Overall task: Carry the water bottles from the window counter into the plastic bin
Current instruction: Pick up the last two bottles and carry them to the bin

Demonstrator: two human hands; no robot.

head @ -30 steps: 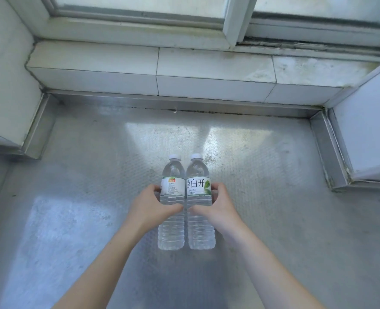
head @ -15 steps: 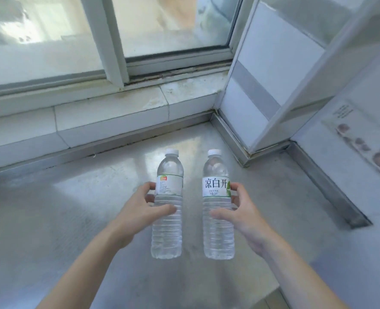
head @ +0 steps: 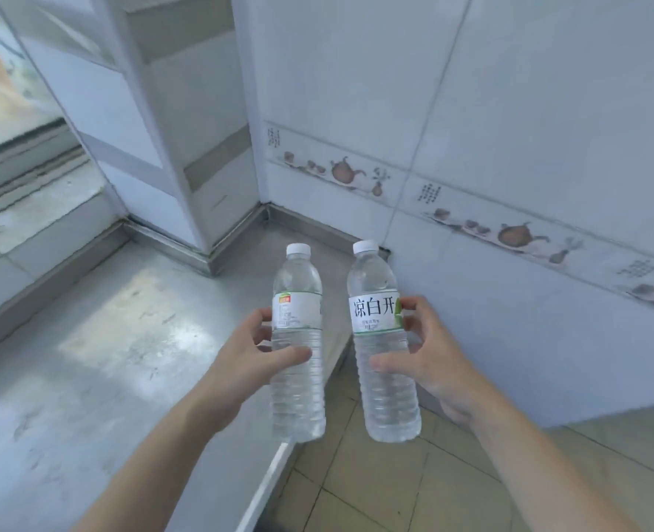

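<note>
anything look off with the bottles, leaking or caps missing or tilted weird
Nothing stands out. Both water bottles are capped, full and dry outside, one in the left hand and one in the right hand. The left bottle and right bottle lean only slightly.

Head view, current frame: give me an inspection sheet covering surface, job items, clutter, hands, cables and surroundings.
Surface: metal counter, scuffed, with bright reflections; its edge runs lower centre.
Job's things: two clear capped bottles, both lifted, upright, slightly apart. Left bottle has a white label with an orange mark; right bottle has a white label with large black characters. Plastic bin not in view.
Clutter: nothing seen.
Hands: left hand wraps the left bottle at mid-body; right hand wraps the right bottle the same way.
Cables: nothing seen.
Surroundings: white tiled wall with a teapot-pattern border, window sill at left, beige floor tiles below.
</note>
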